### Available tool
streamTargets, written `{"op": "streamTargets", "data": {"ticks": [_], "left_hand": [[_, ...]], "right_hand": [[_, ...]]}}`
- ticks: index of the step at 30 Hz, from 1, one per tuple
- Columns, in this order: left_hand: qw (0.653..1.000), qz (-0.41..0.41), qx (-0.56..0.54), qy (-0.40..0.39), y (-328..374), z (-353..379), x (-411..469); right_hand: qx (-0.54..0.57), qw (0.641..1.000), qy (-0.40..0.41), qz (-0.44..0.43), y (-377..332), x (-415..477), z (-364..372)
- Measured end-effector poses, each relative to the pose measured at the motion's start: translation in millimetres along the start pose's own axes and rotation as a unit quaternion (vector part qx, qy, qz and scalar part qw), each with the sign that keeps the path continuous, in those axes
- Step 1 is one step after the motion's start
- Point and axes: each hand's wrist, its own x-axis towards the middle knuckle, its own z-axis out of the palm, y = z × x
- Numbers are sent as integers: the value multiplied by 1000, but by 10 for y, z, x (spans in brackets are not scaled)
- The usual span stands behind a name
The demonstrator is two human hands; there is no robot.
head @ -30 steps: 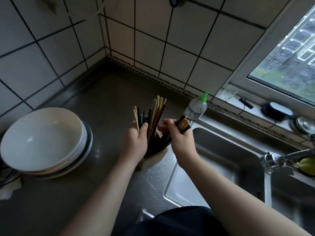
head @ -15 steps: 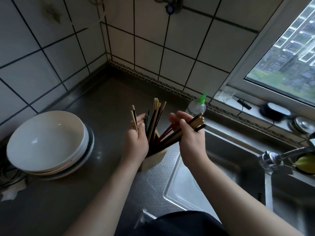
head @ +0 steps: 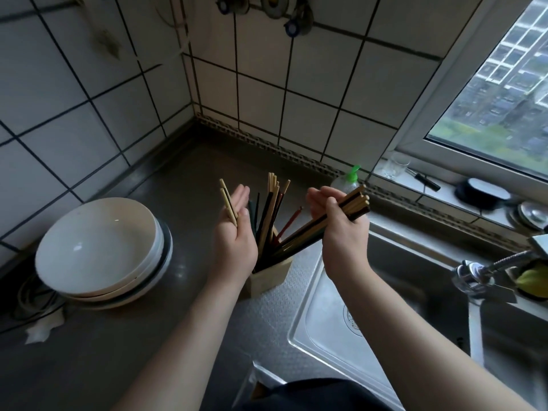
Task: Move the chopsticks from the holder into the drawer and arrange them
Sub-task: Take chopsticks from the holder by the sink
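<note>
A pale square chopstick holder stands on the steel counter beside the sink, with several dark, red and bamboo chopsticks upright in it. My right hand grips a slanted bundle of dark and bamboo chopsticks, whose lower ends still reach into the holder. My left hand is just left of the holder, fingers stretched, with two light bamboo chopsticks lying against its palm under the thumb. No drawer is in view.
Stacked white bowls sit at the left on the counter. The steel sink and its tap are at the right. A green-capped bottle stands behind my right hand; a glass and dishes line the window sill.
My right hand has lifted its bundle of chopsticks higher and to the right, partly out of the holder. My left hand has opened its fingers and risen a little with two bamboo chopsticks.
</note>
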Motion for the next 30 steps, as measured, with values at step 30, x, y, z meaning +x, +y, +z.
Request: {"op": "streamTargets", "data": {"ticks": [30], "left_hand": [[904,76,-130,-401,1248,1458,-3285]], "right_hand": [[38,949,175,-259,-1054,-2953,-3369]]}}
